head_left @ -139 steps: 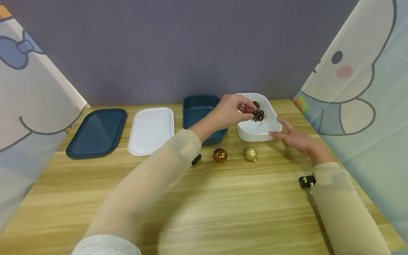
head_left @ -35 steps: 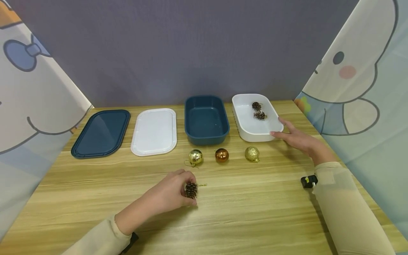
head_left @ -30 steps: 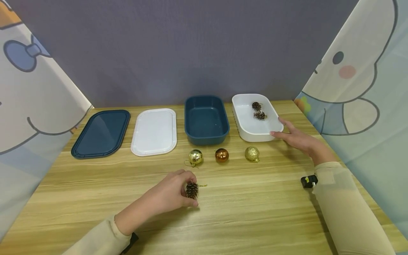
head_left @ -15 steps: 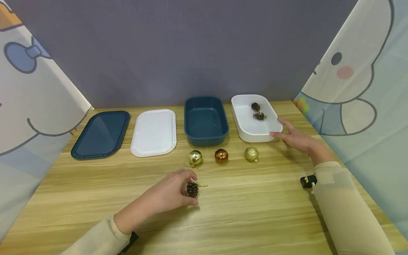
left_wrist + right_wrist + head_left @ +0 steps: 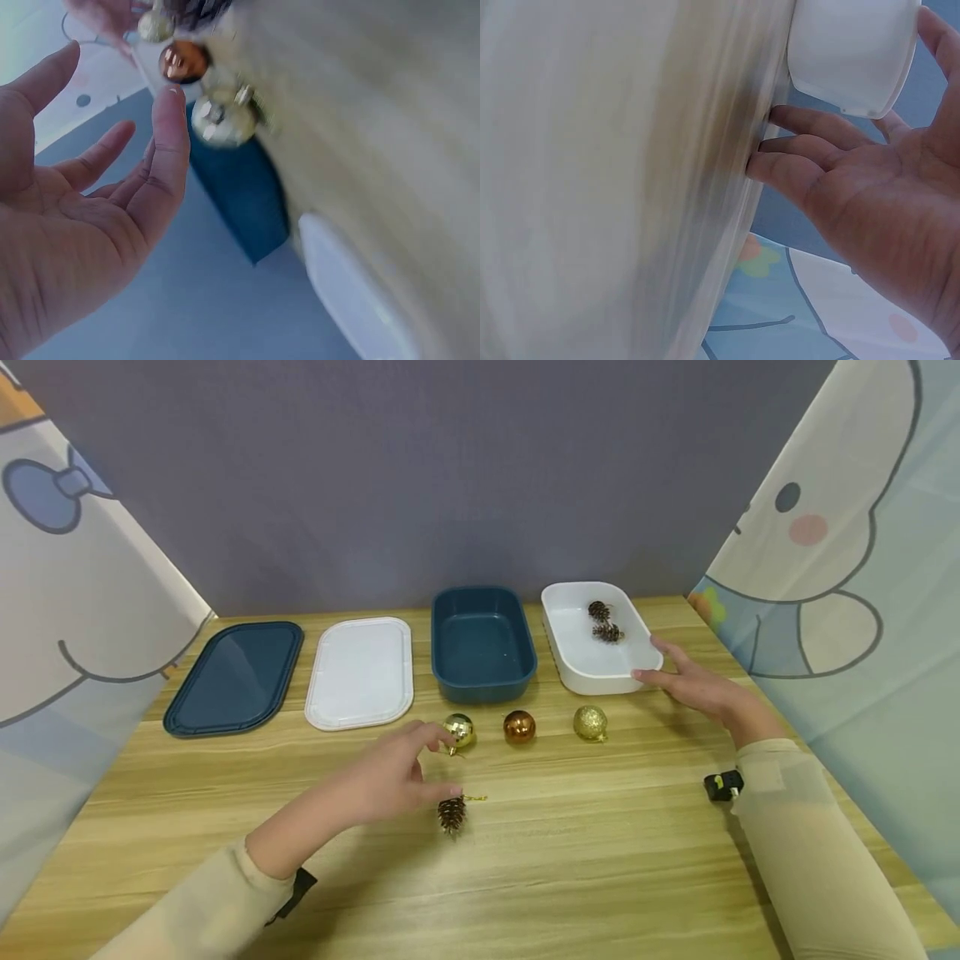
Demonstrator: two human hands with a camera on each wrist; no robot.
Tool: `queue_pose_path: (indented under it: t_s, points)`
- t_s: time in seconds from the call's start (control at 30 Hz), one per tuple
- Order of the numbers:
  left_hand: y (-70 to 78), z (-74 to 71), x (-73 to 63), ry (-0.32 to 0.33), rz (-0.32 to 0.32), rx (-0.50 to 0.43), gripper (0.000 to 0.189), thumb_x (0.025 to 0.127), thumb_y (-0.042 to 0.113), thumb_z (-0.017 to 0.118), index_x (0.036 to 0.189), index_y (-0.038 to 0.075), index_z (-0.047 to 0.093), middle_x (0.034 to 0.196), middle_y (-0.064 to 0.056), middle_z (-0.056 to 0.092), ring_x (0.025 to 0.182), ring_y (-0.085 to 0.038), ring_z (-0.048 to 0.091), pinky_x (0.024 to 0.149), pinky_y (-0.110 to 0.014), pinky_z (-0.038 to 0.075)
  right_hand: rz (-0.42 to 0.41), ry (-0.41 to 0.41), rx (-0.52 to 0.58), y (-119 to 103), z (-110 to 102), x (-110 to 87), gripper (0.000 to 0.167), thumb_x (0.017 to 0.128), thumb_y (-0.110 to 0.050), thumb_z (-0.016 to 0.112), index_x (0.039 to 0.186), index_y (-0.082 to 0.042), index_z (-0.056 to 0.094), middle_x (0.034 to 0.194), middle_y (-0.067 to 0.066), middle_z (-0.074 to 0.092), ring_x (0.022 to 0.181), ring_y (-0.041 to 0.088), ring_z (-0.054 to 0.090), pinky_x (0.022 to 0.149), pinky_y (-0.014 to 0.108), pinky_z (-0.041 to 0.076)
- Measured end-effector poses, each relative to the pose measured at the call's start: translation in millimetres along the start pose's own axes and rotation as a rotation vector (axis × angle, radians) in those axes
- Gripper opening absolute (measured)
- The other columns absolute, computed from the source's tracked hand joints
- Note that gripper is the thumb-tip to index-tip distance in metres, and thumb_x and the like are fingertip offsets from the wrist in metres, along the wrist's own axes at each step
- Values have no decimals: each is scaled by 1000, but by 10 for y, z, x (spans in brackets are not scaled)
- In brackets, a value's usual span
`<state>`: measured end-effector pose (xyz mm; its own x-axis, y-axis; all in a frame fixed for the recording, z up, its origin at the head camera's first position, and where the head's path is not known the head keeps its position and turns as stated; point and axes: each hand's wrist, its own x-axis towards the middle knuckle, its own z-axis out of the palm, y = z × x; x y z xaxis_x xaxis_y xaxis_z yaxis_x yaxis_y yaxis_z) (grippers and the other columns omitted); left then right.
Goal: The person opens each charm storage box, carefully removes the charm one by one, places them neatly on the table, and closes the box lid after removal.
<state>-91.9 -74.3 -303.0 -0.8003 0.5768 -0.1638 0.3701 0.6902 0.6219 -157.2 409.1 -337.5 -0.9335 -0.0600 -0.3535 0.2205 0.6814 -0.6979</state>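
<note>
My left hand hovers over the table with thumb and fingers spread, holding nothing; the left wrist view also shows its fingers apart. Just below the thumb a pinecone ornament with a gold loop lies on the wood. The fingertips overlap a shiny gold bauble in the head view. My right hand rests at the near right corner of the white box, thumb against its front and a finger along its side. Inside that box lie two pinecones. Several right fingertips touch down at the tabletop.
A copper bauble and a glittery gold bauble stand in front of the boxes. The dark blue box is left of the white one. Farther left lie a white lid and a dark blue lid. A grey wall closes the back.
My left hand first held a pinecone over the white box, later another above the table's middle. It has let that one go on the wood and moved up-left toward the gold bauble. The right hand stays.
</note>
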Motion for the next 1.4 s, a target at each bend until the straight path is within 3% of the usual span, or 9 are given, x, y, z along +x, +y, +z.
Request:
queue_pose_path:
  t_s: [0.17, 0.33, 0.6, 0.87, 1.0, 1.2, 1.3, 1.4]
  points:
    - [66, -253, 179, 11, 35, 82, 60, 95, 44, 80, 143, 12, 60, 138, -15, 64, 79, -10, 65, 73, -31, 55, -11, 2, 8, -15, 14, -12, 106, 103, -66, 56, 169, -34, -21, 176, 28, -14, 160, 61, -4, 122, 82, 11]
    - [241, -495, 436, 1, 64, 121, 56, 99, 45, 76, 142, 14, 60, 138, -11, 63, 91, -15, 72, 86, -38, 59, -1, 6, -13, -33, 38, -14, 107, 102, -69, 56, 169, -35, -20, 175, 33, -10, 159, 63, -1, 123, 81, 13]
    - [527, -778, 1181, 47, 79, 219, 51, 105, 46, 66, 144, 13, 59, 138, -13, 62, 125, -30, 59, 106, -49, 51, 6, 9, -8, -48, 42, -12, 107, 101, -69, 56, 168, -37, -21, 174, 35, -10, 158, 64, 0, 123, 81, 13]
    - [767, -687, 1867, 71, 120, 95, 44, 108, 43, 62, 139, 12, 62, 135, -9, 65, 124, -26, 60, 102, -44, 54, 2, 4, 17, -35, 44, -29, 108, 102, -67, 57, 169, -35, -21, 174, 34, -12, 159, 64, -2, 123, 81, 11]
    - [946, -574, 2135, 52, 127, 124, 45, 108, 42, 60, 141, 10, 61, 141, -10, 63, 127, -25, 59, 105, -42, 52, 8, 6, 19, -21, 16, -35, 108, 102, -67, 57, 168, -36, -21, 174, 34, -12, 159, 63, -2, 123, 81, 10]
    - [1178, -424, 2470, -12, 96, 189, 50, 110, 41, 57, 149, 10, 56, 157, -7, 55, 134, -21, 56, 105, -36, 50, 8, -8, 19, -39, -10, 7, 107, 102, -67, 56, 168, -36, -22, 174, 34, -12, 159, 62, -4, 124, 80, 10]
    - [1266, -407, 2612, -60, 65, 177, 49, 110, 39, 56, 149, 10, 55, 154, -5, 57, 123, -18, 60, 97, -32, 53, -4, -17, 26, -81, 22, 44, 107, 103, -66, 57, 168, -35, -22, 175, 31, -13, 160, 61, -4, 124, 80, 11]
    - [1327, -438, 2743, -92, -14, 81, 46, 110, 38, 57, 148, 13, 55, 148, 0, 59, 108, -13, 59, 93, -31, 56, -24, -23, 35, -137, 90, 91, 106, 103, -64, 57, 169, -35, -21, 176, 29, -13, 161, 60, -3, 125, 79, 11]
